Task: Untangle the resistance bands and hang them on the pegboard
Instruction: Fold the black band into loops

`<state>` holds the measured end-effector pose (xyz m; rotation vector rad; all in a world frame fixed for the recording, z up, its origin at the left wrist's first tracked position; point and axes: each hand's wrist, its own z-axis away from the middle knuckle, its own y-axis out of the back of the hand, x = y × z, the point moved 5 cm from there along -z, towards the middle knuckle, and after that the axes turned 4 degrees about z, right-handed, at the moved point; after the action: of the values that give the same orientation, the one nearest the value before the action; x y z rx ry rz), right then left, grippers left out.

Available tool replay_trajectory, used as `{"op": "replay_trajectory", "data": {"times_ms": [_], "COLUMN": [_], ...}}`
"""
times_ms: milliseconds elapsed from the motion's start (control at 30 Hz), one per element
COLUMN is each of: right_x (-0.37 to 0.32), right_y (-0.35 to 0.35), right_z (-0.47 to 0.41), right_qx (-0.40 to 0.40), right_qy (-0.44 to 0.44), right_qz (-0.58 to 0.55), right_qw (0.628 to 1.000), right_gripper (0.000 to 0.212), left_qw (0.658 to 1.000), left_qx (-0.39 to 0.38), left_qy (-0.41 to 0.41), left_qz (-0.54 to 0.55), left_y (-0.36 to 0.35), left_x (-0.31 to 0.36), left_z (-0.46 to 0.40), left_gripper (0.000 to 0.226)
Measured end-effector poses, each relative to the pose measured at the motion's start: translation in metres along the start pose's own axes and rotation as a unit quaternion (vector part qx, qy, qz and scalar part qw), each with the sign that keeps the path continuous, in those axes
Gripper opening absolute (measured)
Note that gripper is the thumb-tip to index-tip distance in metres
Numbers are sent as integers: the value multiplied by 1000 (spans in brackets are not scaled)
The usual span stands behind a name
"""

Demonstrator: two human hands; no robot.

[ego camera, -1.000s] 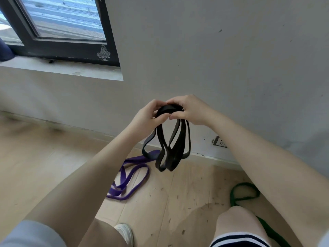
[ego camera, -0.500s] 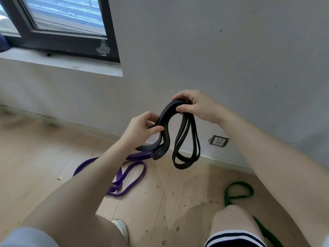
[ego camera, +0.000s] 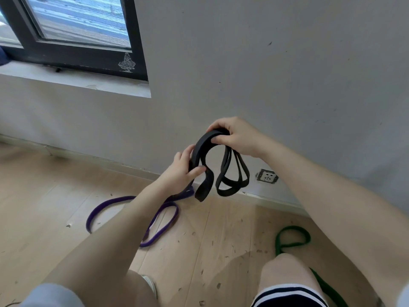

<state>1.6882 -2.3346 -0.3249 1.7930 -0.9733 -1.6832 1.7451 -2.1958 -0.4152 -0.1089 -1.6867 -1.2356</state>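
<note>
Right hand (ego camera: 235, 136): pinching top of black band (ego camera: 200, 149), fingers curled over the bundle.
Left hand (ego camera: 182, 169): just below-left of right, gripping wide strand, thumb across.
Loops: dangling under both hands, twisted.
Tip: hold top firm w/ right, feed wide strand out w/ left, no yanking.
Purple band (ego camera: 132, 218), green band (ego camera: 292, 238): on floor below hands.
Pegboard: not in view.

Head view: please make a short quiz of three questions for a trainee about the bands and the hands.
1. True or false: the purple band lies on the floor.
2. Which band do both hands hold? A green, B black, C purple.
3. Fill in: the green band lies near the person's ____ knee.

Key: 1 true. 2 B: the left hand and the right hand grip the black band. 3 right.
</note>
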Motion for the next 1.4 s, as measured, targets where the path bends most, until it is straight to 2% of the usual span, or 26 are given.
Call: {"op": "replay_trajectory", "data": {"times_ms": [67, 167, 267, 333, 467, 567, 667, 733, 833, 867, 900, 967, 1033, 1133, 1200, 1333, 1400], "right_x": [-1, -1, -1, 6, 19, 21, 24, 28, 26, 22, 17, 5, -11, -41, -64, -110, -138], "right_y": [4, 10, 10, 13, 11, 9, 10, 13, 24, 31, 40, 62, 84, 121, 149, 212, 247], "right_z": [0, 1, 5, 8, 15, 18, 16, 12, 3, -1, -5, -16, -25, -35, -35, -27, -22], "right_qx": [18, 12, -10, -23, -94, -106, -48, 8, 36, 33, 37, 65, 89, 105, 105, 56, 66], "right_qy": [-4, -5, -7, -18, -36, -27, -20, -34, -55, -56, -54, -44, -33, -38, -67, -143, -172], "right_qz": [-25, -54, -102, -86, 48, 78, 19, -41, -78, -59, -36, 11, 61, 61, 45, 35, 1], "right_qw": [1000, 998, 995, 996, 994, 991, 998, 999, 995, 996, 997, 997, 994, 992, 991, 987, 983], "right_gripper": [17, 16, 17, 17, 19, 22, 10, 12, 44, 51, 49, 25, 10, 16, 21, 33, 42], "left_qw": [999, 986, 982, 980, 990, 993, 985, 980, 988, 991, 990, 983, 978, 979, 980, 981, 983], "left_qx": [26, 88, 60, 41, -2, -33, -49, -37, 18, 32, 33, 18, 3, -9, -9, -50, -59], "left_qy": [-25, -82, -99, -107, -113, -110, -123, -127, -131, -131, -131, -142, -159, -166, -172, -183, -176], "left_qz": [3, 116, 152, 161, 86, 20, -112, -147, -74, -17, 41, 116, 137, 121, 98, 24, 18], "left_y": [3, 19, 24, 28, 29, 32, 43, 54, 70, 76, 81, 91, 105, 137, 160, 205, 230], "left_x": [16, 42, 51, 55, 61, 63, 71, 77, 85, 89, 95, 110, 127, 164, 193, 259, 293], "left_z": [-4, -6, -11, -13, -19, -25, -36, -47, -62, -66, -69, -74, -77, -84, -86, -80, -74], "left_gripper": [70, 58, 31, 23, 20, 21, 25, 24, 20, 20, 23, 26, 25, 27, 27, 20, 18]}}
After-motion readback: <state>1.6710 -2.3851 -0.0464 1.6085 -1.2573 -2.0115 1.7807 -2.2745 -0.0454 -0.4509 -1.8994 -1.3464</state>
